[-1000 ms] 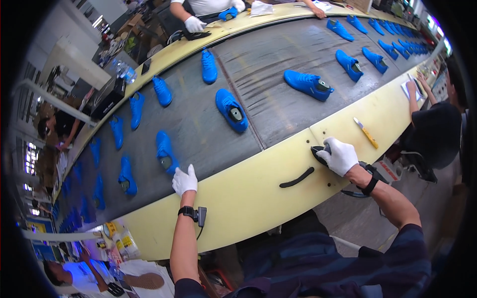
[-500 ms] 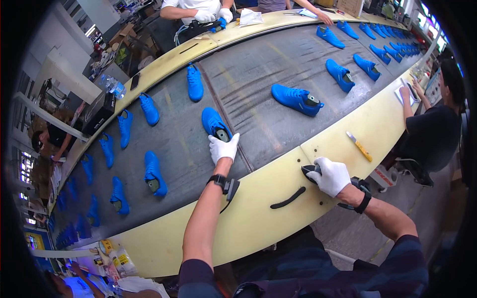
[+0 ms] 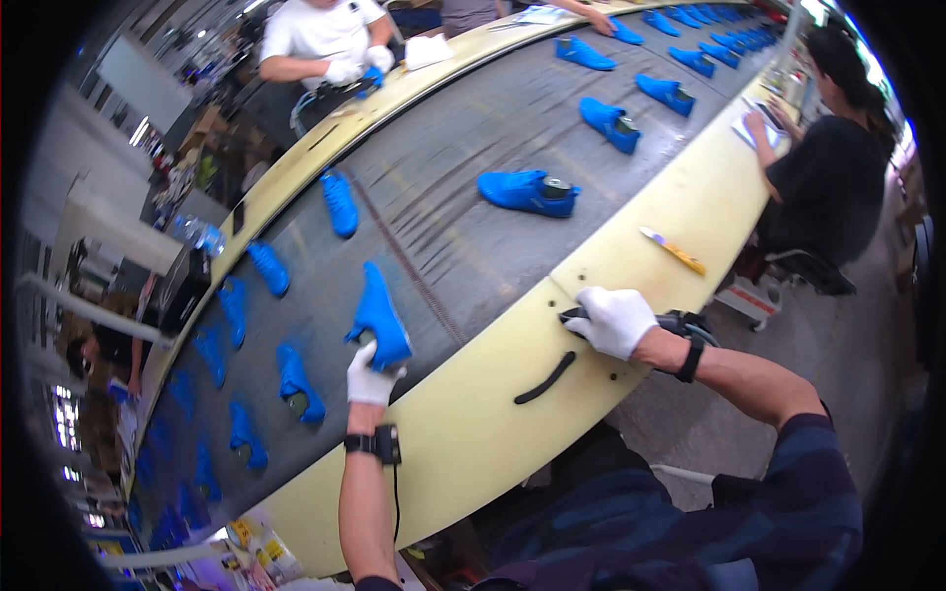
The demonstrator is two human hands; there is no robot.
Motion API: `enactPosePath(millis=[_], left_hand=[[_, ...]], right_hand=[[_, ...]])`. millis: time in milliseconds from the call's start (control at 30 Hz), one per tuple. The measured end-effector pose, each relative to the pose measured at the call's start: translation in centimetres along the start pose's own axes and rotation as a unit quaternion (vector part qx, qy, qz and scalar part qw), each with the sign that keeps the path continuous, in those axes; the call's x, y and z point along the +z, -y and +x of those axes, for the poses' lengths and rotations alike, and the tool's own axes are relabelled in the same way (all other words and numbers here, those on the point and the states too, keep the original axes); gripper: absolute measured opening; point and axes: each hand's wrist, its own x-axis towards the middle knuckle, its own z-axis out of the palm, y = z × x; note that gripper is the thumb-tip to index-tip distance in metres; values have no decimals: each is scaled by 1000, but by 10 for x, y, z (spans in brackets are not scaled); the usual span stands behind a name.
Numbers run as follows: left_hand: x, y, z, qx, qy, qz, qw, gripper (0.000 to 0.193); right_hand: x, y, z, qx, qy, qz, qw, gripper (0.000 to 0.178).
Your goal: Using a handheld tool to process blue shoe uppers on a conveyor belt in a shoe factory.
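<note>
My left hand [image 3: 374, 378], in a white glove, grips a blue sneaker [image 3: 386, 327] by its heel end. The shoe is turned on its side with the toe pointing away, over the near part of the dark conveyor belt [image 3: 424, 212]. White-gloved too, my right hand [image 3: 615, 323] is closed round a black hand tool [image 3: 571, 316] on the pale yellow table edge [image 3: 473, 433]. Only the tool's dark tip shows clearly, so its kind cannot be told. Near that hand lie a black curved strip [image 3: 545, 379] and a yellow-handled cutter knife [image 3: 674, 251].
Several blue sneakers stand along the belt, including one sneaker [image 3: 528, 193] ahead and another sneaker [image 3: 298, 382] at left. Across the belt, a white-shirted co-worker [image 3: 320, 44] handles a blue shoe. A seated person [image 3: 828, 187] writes or works at the right.
My left hand has lifted the sneaker off the belt, tipped it onto its side and moved it left. My right hand keeps its hold on the tool; the view has shifted.
</note>
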Motion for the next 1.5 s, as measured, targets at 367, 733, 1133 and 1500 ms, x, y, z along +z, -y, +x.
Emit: enactPosePath(millis=[367,733,1133,1500], left_hand=[[55,118,-165,192,-161,610,752,72],[86,122,-213,141,-189,620,748,60],[79,149,-189,267,-243,607,708,27],[90,129,-202,254,-249,562,747,37]], right_hand=[[8,19,-3,4,-33,-2,999,31],[55,233,-18,-363,166,1,917,15],[91,275,-11,-428,213,-294,827,22],[88,258,-7,-398,169,-241,869,15]])
